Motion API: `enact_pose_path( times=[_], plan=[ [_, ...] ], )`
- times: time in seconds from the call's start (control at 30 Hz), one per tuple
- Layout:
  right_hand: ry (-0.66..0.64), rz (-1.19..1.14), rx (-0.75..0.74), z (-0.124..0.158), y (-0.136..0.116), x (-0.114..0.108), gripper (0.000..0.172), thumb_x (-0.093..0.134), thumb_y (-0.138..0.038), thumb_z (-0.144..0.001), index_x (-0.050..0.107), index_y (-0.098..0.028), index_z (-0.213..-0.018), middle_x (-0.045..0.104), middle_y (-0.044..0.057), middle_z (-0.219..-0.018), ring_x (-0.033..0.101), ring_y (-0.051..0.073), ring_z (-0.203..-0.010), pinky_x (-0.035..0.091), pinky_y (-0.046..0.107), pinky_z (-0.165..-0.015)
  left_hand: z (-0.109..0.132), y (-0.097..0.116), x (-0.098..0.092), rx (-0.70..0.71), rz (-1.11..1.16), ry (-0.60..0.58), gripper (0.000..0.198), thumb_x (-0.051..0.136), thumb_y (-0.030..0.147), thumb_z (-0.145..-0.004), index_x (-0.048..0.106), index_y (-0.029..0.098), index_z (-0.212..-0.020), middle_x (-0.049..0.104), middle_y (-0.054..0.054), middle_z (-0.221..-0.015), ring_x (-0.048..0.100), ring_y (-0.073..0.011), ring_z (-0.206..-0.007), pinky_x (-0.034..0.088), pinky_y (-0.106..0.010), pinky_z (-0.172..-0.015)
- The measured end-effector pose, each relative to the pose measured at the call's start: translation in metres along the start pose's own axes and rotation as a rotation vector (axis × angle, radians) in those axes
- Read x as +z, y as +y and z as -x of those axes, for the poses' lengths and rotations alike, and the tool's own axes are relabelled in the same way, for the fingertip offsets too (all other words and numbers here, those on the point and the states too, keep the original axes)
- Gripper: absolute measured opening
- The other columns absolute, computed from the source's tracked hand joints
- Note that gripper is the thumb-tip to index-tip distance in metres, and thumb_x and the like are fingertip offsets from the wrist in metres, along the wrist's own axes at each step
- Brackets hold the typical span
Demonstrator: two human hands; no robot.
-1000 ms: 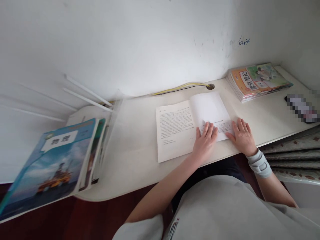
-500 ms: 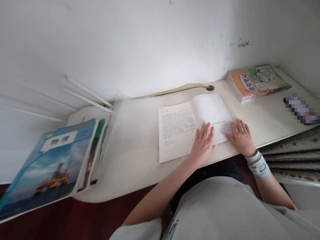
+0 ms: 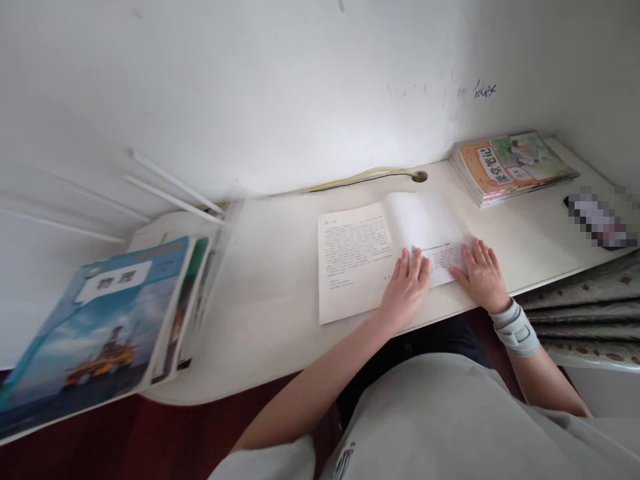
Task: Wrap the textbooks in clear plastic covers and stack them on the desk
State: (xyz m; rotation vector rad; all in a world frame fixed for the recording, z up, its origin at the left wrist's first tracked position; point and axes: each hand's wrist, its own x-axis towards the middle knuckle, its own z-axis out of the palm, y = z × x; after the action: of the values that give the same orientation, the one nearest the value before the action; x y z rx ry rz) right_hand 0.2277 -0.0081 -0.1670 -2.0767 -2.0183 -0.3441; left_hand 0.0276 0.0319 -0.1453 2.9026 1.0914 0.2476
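Note:
An open book (image 3: 353, 260) with printed pages lies on the white desk (image 3: 270, 320) in front of me. Flat on the lower part of its right-hand page, close to the spine, rests my left hand (image 3: 406, 290), fingers stretched out. My right hand (image 3: 483, 273) lies at the book's right edge, with its thumb on the page and its fingers spread over the edge and desk. A grey wrist brace (image 3: 517, 328) wraps my right wrist. Neither hand grips anything, and the fingers cover some of the print.
Several books, topped by an orange and green one (image 3: 520, 163), are stacked at the back right, near a pixelated phone (image 3: 597, 220). Blue-covered books (image 3: 105, 333) stand at the left beside white rods (image 3: 175, 190). A yellow cable (image 3: 360, 177) runs along the wall to a desk hole (image 3: 419, 177).
The view has shifted very slightly. The top of the book's right-hand page sits a little lower, and my left hand's fingers have moved slightly. My right hand stays at the edge.

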Motion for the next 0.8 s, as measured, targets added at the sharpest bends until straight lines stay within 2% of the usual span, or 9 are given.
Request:
enact_pose_path(
  times=[0.23,0.47,0.6,0.8],
  plan=[
    [-0.003,-0.006,0.001,-0.001,0.001,0.001,0.062,0.034,-0.052,-0.091,0.049,-0.004,-0.128,0.046,0.026,-0.134,0.040,0.034,-0.128,0.031,0.046,-0.103,-0.015,0.010,-0.003,-0.027,0.028,-0.065,0.051,0.029,0.000,-0.085,0.032,0.003,-0.136,0.025,-0.027,-0.146,0.000,-0.0378,-0.136,0.028,-0.058,-0.106],
    [0.006,-0.035,-0.004,0.001,0.002,0.004,0.061,0.036,-0.051,-0.090,0.048,-0.005,-0.128,0.045,0.027,-0.135,0.039,0.034,-0.128,0.031,0.049,-0.103,-0.016,0.000,-0.007,0.071,0.066,-0.132,0.048,0.027,0.005,-0.089,0.032,0.003,-0.136,0.023,-0.024,-0.148,-0.003,-0.0379,-0.136,0.028,-0.057,-0.106],
    [-0.003,-0.042,-0.002,0.001,0.002,0.003,0.061,0.037,-0.051,-0.090,0.048,-0.005,-0.128,0.044,0.026,-0.136,0.038,0.034,-0.129,0.031,0.048,-0.103,-0.020,-0.005,-0.005,0.100,0.071,-0.134,0.049,0.027,0.003,-0.087,0.032,0.003,-0.136,0.024,-0.025,-0.147,-0.003,-0.0386,-0.136,0.028,-0.058,-0.106],
    [-0.007,-0.059,0.015,0.000,0.003,0.003,0.059,0.035,-0.049,-0.091,0.048,-0.005,-0.128,0.045,0.025,-0.135,0.038,0.032,-0.129,0.031,0.048,-0.103,-0.012,-0.010,-0.003,0.201,0.084,-0.086,0.047,0.028,0.002,-0.087,0.035,0.004,-0.134,0.033,-0.023,-0.144,0.000,-0.0352,-0.138,0.030,-0.052,-0.108]
  ],
)
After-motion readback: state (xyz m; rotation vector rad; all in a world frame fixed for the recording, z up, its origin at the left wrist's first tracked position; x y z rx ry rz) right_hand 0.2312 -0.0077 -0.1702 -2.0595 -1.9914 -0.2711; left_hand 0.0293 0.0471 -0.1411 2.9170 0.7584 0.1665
